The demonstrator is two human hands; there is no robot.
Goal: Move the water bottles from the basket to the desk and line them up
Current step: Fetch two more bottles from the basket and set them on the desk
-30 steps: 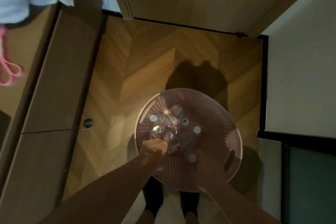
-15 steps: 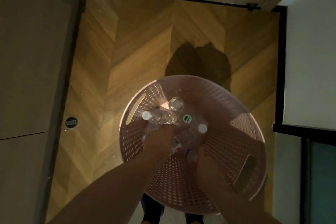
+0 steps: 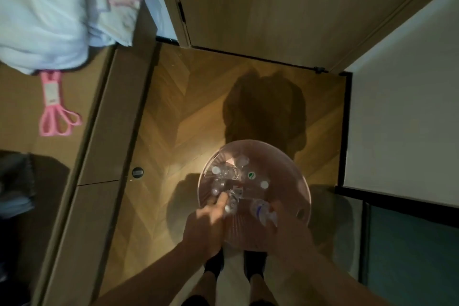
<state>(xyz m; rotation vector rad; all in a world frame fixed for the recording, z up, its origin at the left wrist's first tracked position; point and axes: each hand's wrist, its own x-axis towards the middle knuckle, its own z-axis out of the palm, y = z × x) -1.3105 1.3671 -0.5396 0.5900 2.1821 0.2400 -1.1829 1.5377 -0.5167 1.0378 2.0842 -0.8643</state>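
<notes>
A round pink perforated basket (image 3: 293,169) stands on the floor in front of my feet. Several clear water bottles (image 3: 227,172) with white caps stand or lie inside it. My left hand (image 3: 206,223) is over the basket's near left rim, its fingers wrapped round a clear bottle (image 3: 231,204). At the near right rim, my right hand (image 3: 285,227) grips a bottle with a blue label (image 3: 259,208). The wooden desk (image 3: 22,107) runs along the left side, apart from both hands.
On the desk lie pink scissors (image 3: 56,112), a pale bundle of cloth (image 3: 49,12) and dark folded fabric (image 3: 15,181). Desk drawer fronts (image 3: 99,156) border the herringbone floor. A door (image 3: 285,7) is ahead and a white wall (image 3: 407,119) at the right.
Both hands have drawn back from deep in the basket to its near rim, each with a bottle. My view has risen and swung left, so the desk top shows again.
</notes>
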